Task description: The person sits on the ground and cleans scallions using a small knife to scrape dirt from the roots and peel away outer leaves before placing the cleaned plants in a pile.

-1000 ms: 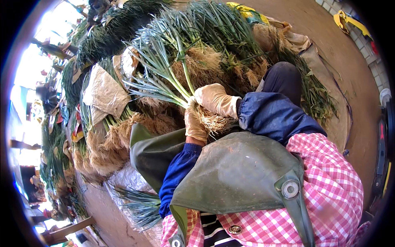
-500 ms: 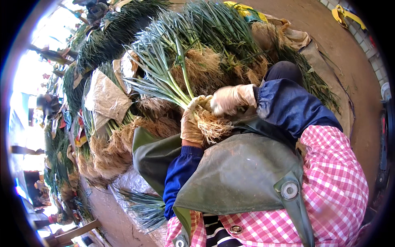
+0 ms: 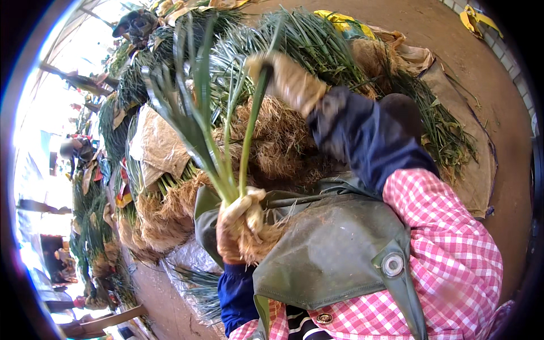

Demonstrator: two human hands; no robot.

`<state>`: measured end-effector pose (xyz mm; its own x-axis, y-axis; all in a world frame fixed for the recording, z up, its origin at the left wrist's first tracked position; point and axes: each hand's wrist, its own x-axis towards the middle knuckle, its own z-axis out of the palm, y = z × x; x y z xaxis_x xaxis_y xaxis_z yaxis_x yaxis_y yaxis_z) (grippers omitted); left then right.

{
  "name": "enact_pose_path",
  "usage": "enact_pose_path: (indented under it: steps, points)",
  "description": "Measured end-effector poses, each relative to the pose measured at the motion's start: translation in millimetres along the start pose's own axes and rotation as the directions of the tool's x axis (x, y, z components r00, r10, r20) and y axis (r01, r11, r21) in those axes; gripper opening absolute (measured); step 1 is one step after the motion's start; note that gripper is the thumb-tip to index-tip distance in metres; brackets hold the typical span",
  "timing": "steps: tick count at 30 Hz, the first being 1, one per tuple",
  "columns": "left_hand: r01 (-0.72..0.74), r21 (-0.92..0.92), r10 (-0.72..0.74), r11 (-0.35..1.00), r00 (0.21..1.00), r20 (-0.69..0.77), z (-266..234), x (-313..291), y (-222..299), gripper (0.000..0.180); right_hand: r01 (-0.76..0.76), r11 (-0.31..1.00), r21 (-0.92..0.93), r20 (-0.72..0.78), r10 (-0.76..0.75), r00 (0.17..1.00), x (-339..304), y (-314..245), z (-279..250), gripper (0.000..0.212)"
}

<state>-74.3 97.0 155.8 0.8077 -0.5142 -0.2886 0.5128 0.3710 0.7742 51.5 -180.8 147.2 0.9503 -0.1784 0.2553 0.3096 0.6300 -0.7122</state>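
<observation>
My gloved left hand [image 3: 232, 229] is closed round the pale lower stems of a bunch of green onions [image 3: 224, 175], just above their tan, stringy roots. The bunch stands nearly upright over my dark green apron [image 3: 334, 243], its leaves fanning up and to the left. Higher up, my gloved right hand [image 3: 286, 82] is curled round one long leaf of that bunch and is partly smeared by motion. Behind them lies a heap of green onions [image 3: 303, 45], with a thick mass of roots [image 3: 277, 124] facing me.
More bunches with hanging roots [image 3: 164, 218] lie to the left, partly under a tan sheet [image 3: 158, 141]. Loose green onions [image 3: 201, 286] rest on clear plastic at lower left. A yellow sack [image 3: 343, 22] is behind the heap, and a yellow object [image 3: 476, 21] at far right.
My right hand has moved up and left, from beside the roots to the leaves. My left hand has lowered and shifted left with the bunch, which now stands more upright.
</observation>
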Motion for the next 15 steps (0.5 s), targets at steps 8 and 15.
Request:
enact_pose_path:
  steps: [8,15]
  points:
    - [-0.467,-0.12,0.475,0.876,0.879,0.049,-35,18,28,0.028,0.157,0.728,-0.667,-0.118,-0.312,0.943,109,-96,-53,0.041]
    - [-0.339,-0.422,0.373,0.841,0.928,-0.002,-30,108,0,0.025,-0.306,0.255,-0.917,-0.287,0.11,0.952,75,39,-52,0.052]
